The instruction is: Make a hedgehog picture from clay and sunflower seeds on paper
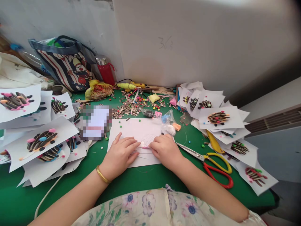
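The left hand (119,155), a gold bangle (102,174) on its wrist, lies flat with its fingers loosely together on a white sheet (134,131). The right hand (166,150) rests on the same sheet with its fingers curled down beside a dotted round piece (148,140). Whether those fingers pinch anything, I cannot tell. The sheet lies on a green table (131,179), with small clay balls (120,125) dotted around it.

Just right of the right hand lie scissors (207,160) with red and yellow handles, their blades pointing toward the sheet. Overlapping papers with seed-and-clay hedgehogs (39,147) (218,117) are heaped along both sides of the table. A pixelated patch (95,122) hides whatever lies left of the sheet.

Farther back are scattered sunflower seeds (127,108), a plastic bag (168,117), and a yellow glue gun (131,84) against the wall. In the far corner, a striped tote (63,66) stands beside a red flask (105,70). Faint pencil marks (166,43) show on the pale wall (188,40), and a vent (272,121) sits to the right.
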The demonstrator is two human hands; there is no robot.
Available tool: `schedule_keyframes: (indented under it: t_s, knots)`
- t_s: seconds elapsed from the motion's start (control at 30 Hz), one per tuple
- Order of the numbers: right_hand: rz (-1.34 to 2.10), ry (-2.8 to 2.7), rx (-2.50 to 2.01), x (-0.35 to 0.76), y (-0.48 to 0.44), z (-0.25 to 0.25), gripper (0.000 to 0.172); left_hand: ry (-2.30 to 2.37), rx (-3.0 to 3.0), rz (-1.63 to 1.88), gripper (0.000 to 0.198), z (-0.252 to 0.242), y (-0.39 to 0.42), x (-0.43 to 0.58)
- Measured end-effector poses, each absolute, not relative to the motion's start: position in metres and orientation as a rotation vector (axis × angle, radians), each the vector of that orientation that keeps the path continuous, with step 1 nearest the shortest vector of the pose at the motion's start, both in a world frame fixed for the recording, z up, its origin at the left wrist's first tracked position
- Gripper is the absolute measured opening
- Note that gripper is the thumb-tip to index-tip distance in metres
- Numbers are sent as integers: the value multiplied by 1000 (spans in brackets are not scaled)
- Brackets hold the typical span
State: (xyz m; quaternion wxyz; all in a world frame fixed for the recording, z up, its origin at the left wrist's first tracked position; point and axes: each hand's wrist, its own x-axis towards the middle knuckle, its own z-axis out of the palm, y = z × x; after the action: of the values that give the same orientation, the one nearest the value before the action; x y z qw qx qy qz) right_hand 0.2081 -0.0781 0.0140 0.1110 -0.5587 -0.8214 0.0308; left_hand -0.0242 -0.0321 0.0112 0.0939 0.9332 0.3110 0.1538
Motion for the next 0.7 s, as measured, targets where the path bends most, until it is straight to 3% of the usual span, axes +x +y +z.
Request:
schedule_keyframes:
  t_s: [0.7]
  knots:
    - [161, -2389, -1699, 214, -80, 23, 12, 962, 2896, 300, 35, 15, -39, -18]
